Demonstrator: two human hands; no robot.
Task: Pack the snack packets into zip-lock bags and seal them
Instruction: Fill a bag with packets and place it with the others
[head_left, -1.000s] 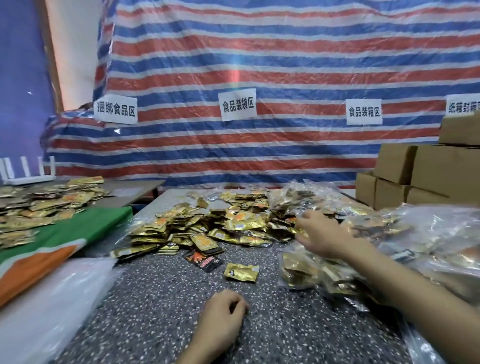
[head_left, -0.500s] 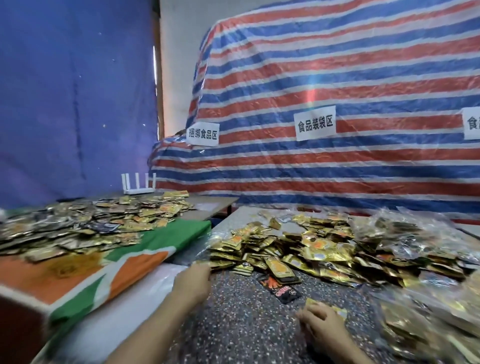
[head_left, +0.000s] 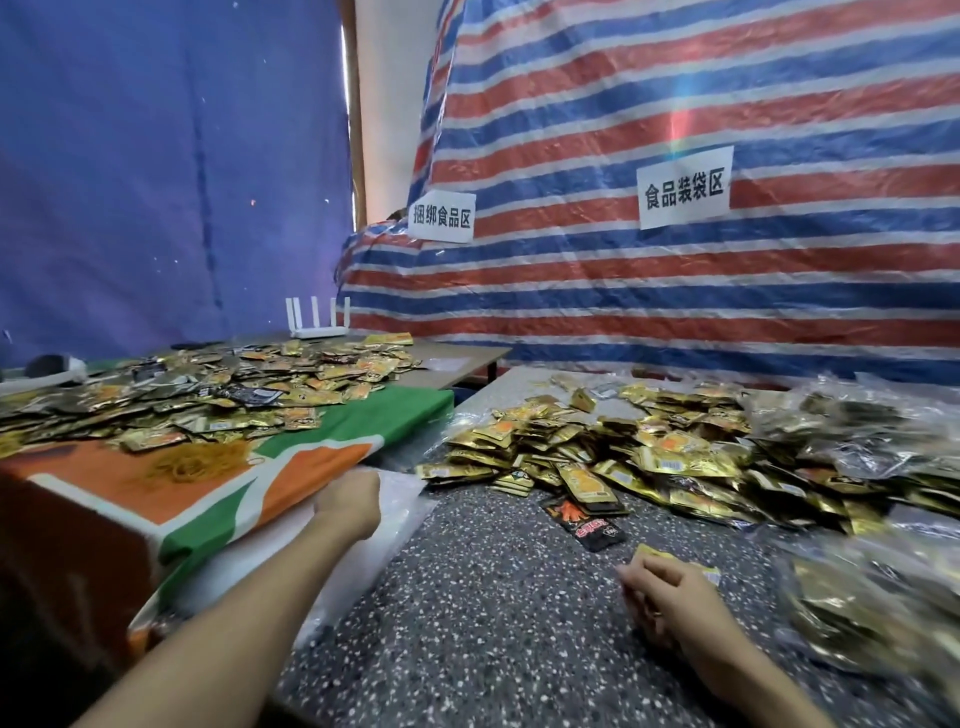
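Note:
A heap of gold snack packets lies across the back of the speckled table. A stack of clear empty zip-lock bags sits at the table's left edge. My left hand reaches onto the far end of that stack, its back toward me and its fingers hidden. My right hand rests on the table with its fingers curled over a single gold packet, whose edges stick out beyond the fingers. A black and red packet lies just beyond it.
Filled clear bags are piled at the right, with more filled bags behind. A second table with a green and orange cloth holds more packets, rubber bands and a white router. A striped tarp hangs behind.
My view has swung left. My left hand moved from the table's near edge out to the empty bags. My right hand came back from the filled bags to the single gold packet.

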